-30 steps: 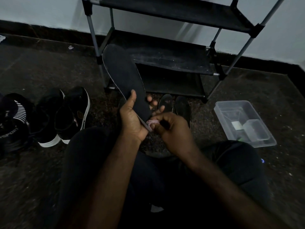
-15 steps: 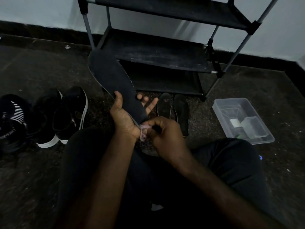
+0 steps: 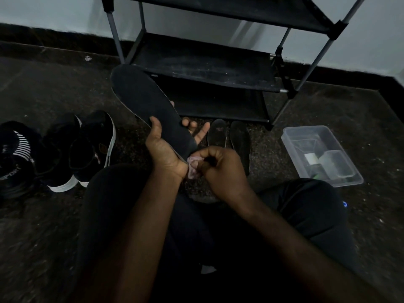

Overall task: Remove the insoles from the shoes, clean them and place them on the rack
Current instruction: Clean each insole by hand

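Wiping an insole's heel end at frame centre.

The left hand (image 3: 166, 149) grips a dark insole (image 3: 150, 110) near its heel, thumb on top, fingers spread beneath; its toe points to the upper left. The right hand (image 3: 220, 169) pinches a pink cloth (image 3: 193, 169) against that heel. Two more insoles (image 3: 229, 136) lie on the floor before the rack (image 3: 207, 68); shoes (image 3: 76, 149) sit at left.

The room is dim. A dark speckled floor (image 3: 328, 110) meets a pale wall (image 3: 54, 12) with a black skirting strip (image 3: 43, 36) along its bottom.
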`<state>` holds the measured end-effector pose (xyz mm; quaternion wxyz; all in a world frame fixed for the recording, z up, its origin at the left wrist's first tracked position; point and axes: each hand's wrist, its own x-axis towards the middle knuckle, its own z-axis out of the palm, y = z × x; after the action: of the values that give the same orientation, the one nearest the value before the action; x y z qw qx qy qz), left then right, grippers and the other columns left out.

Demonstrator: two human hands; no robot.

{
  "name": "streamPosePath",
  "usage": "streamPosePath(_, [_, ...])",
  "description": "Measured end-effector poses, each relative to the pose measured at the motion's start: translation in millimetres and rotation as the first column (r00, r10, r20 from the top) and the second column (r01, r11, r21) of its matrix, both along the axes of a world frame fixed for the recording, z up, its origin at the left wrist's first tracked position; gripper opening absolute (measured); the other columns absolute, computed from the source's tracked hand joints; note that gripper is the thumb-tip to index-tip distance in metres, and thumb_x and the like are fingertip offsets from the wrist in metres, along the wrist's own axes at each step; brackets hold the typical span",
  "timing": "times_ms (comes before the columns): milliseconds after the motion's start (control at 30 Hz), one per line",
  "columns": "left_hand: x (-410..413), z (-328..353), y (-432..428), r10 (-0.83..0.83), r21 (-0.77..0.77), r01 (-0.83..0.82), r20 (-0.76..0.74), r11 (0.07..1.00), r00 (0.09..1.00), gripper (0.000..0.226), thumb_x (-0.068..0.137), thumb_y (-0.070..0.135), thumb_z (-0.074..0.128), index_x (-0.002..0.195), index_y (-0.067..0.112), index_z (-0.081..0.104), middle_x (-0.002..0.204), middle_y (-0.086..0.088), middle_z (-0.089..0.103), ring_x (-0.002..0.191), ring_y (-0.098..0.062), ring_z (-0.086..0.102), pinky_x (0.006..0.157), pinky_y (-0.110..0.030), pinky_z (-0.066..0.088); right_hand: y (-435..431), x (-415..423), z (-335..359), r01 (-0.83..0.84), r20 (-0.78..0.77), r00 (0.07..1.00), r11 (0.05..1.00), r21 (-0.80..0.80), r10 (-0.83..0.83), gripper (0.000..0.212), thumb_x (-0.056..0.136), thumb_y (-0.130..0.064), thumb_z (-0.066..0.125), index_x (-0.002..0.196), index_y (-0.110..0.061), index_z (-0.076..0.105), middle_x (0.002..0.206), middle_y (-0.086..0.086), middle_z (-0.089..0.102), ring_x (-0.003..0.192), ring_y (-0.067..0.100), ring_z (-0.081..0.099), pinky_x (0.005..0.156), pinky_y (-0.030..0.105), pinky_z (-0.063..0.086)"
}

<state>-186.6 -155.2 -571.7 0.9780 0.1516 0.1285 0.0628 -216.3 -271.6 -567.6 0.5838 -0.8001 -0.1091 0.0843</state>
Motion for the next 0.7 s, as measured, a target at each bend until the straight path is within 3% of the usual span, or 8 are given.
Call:
streamPosePath(100, [0.9,-3.7,-1.0,-0.010,0.028,0.010,0.012,1.000,1.000,0.048,0.098,0.053,0.030,0.120,0.020,0.058,0.069,-0.003,0.049,0.069,-0.018,0.051,0.086,-0.050,0.052,-3.0,15.9,-0.4,0.076,0.016,0.997,0.997,0.010,-0.076,0.011,0.088,-0.004,0.067,0.078,-0.007,0.072,0.067,0.005,0.072,0.065,0.018,0.071,0.071,0.041,0.060])
streamPosePath(233, [-0.4,-4.0,2.9,-0.002,0.013,0.002,0.022,1.000,1.000,0.051,0.098,0.054,0.032,0.109,0.017,0.065,0.070,-0.004,0.050,0.068,-0.019,0.054,0.087,-0.052,0.053,1.2,0.9,-1.6,0.004,-0.014,1.000,0.998,0.055,-0.004,0.010,0.089,-0.003,0.066,0.080,-0.004,0.071,0.068,0.006,0.072,0.063,0.015,0.069,0.064,0.029,0.058])
streamPosePath(300, [1.0,-3.4,6.6,0.016,-0.006,-0.016,0.020,1.000,1.000,0.052,0.098,0.053,0.033,0.100,0.015,0.068,0.069,-0.005,0.051,0.066,-0.019,0.056,0.084,-0.052,0.055,0.5,-7.2,-2.0,-0.082,-0.042,0.996,0.994,0.069,0.085,0.010,0.088,0.000,0.065,0.082,-0.004,0.072,0.070,0.009,0.072,0.062,0.016,0.067,0.064,0.030,0.057])
streamPosePath(400, [3.0,-3.7,8.9,0.021,0.014,-0.021,0.036,1.000,0.999,0.045,0.098,0.051,0.034,0.114,0.018,0.061,0.072,-0.005,0.050,0.068,-0.019,0.056,0.083,-0.050,0.055,-8.4,-7.5,3.4,-0.163,-0.074,0.982,0.980,0.114,0.172,0.010,0.088,0.004,0.064,0.087,-0.002,0.072,0.074,0.015,0.072,0.063,0.016,0.064,0.064,0.030,0.054])
streamPosePath(467, [3.4,-4.7,9.2,0.023,0.037,-0.025,0.037,0.999,0.999,0.043,0.099,0.049,0.033,0.115,0.019,0.060,0.073,-0.005,0.049,0.067,-0.018,0.055,0.081,-0.047,0.056,-18.1,-2.4,10.2,-0.137,-0.073,0.986,0.976,0.169,0.151,0.011,0.088,0.004,0.063,0.089,-0.003,0.071,0.073,0.010,0.072,0.064,0.016,0.066,0.062,0.026,0.055])
streamPosePath(533, [2.6,-5.2,9.0,0.008,0.062,-0.011,0.052,0.998,0.999,0.043,0.099,0.049,0.033,0.112,0.019,0.061,0.072,-0.004,0.049,0.067,-0.018,0.054,0.081,-0.045,0.056,-26.0,4.6,17.8,-0.086,-0.047,0.994,0.974,0.211,0.098,0.009,0.088,0.003,0.063,0.091,-0.003,0.070,0.076,0.010,0.073,0.069,0.025,0.069,0.065,0.030,0.057])
streamPosePath(600, [2.6,-6.5,6.4,-0.031,0.096,0.023,0.075,0.995,0.997,0.044,0.099,0.049,0.032,0.116,0.020,0.061,0.071,-0.004,0.050,0.068,-0.019,0.055,0.085,-0.049,0.055,-27.1,12.6,21.5,-0.038,0.016,0.999,0.987,0.158,0.035,0.007,0.088,-0.001,0.065,0.092,-0.003,0.071,0.080,0.010,0.073,0.074,0.030,0.070,0.070,0.037,0.059])
streamPosePath(700, [1.4,-7.7,-2.4,-0.091,0.145,0.077,0.097,0.986,0.991,0.049,0.100,0.049,0.030,0.131,0.018,0.052,0.073,-0.005,0.052,0.071,-0.022,0.057,0.095,-0.054,0.050,-17.5,21.4,17.7,0.015,0.160,0.987,1.000,-0.003,-0.014,0.006,0.087,-0.006,0.069,0.091,-0.008,0.073,0.085,0.000,0.072,0.078,0.013,0.069,0.075,0.034,0.058])
